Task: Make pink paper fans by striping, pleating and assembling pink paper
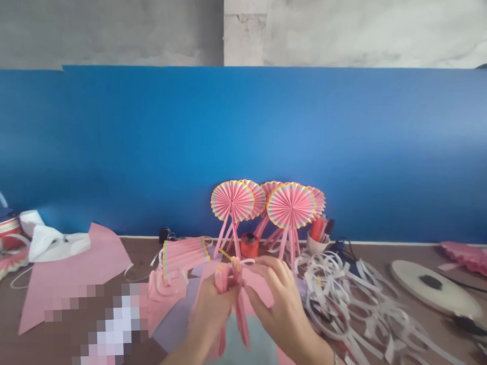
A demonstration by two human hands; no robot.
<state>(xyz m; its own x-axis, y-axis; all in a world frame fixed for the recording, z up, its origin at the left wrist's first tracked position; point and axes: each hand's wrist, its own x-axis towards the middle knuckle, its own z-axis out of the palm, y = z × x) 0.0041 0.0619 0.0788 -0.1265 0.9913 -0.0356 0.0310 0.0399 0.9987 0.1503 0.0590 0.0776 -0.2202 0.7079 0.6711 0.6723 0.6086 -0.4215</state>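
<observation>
My left hand (216,306) is closed around a folded pink pleated paper (240,315) with yellowish edges, held upright in separate layers. Close on its right is my right hand (281,293), with bent fingers and the thumb drawn in at the paper's upper edge. A short white strip (248,261) shows by these fingertips; whether they pinch it or the paper is unclear. Below both hands lie pink sheets and a grey-green board (237,348). Just beyond stand several round pink pleated fans (292,205) with rainbow rims and pink sticks.
A tangle of white strips (351,301) spreads on the right, beside an oval white device (435,290) with a cable. A red jar (249,246) and a cup of tools (318,241) stand at the back. Pink sheets (79,273) lie left; a blue partition (146,148) rises behind.
</observation>
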